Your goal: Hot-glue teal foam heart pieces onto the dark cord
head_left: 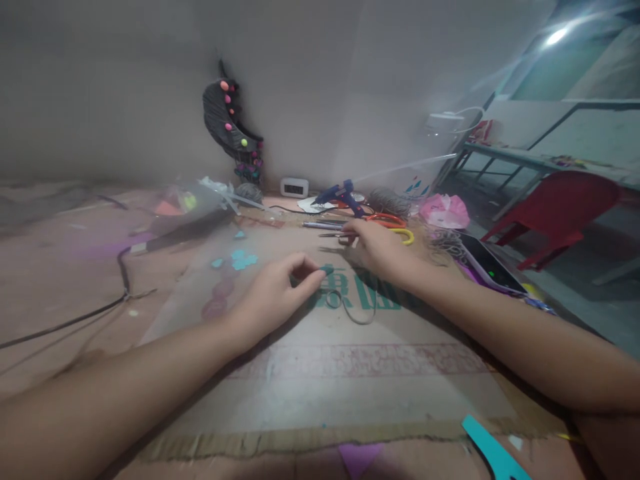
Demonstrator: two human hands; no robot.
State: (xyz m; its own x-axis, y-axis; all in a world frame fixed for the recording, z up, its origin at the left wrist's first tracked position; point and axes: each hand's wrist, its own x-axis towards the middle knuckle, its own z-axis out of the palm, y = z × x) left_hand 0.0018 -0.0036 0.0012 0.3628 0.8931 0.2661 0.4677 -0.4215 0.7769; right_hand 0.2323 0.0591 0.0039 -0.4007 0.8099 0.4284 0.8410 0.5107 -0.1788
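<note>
My left hand (pixel 280 287) is over the printed sheet, thumb and forefinger pinched together at one end of a thin grey cord (pixel 361 322). The cord curls in a loose loop on the sheet, and its other end runs up under my right hand. My right hand (pixel 374 248) is farther back, fingers closed around the middle of a pair of scissors with yellow handles (pixel 409 235). Their metal blades point left, and the hand hides part of them. Just behind lies another pair of scissors with orange handles (pixel 387 219).
A blue glue gun (pixel 341 195), a small white clock (pixel 295 187), a pink bag (pixel 445 211) and a phone (pixel 493 263) lie along the back and right. Light-blue flower cutouts (pixel 243 259) are at left. A decorated dark crescent (pixel 220 117) leans against the wall. Turquoise handle (pixel 493 448) in front.
</note>
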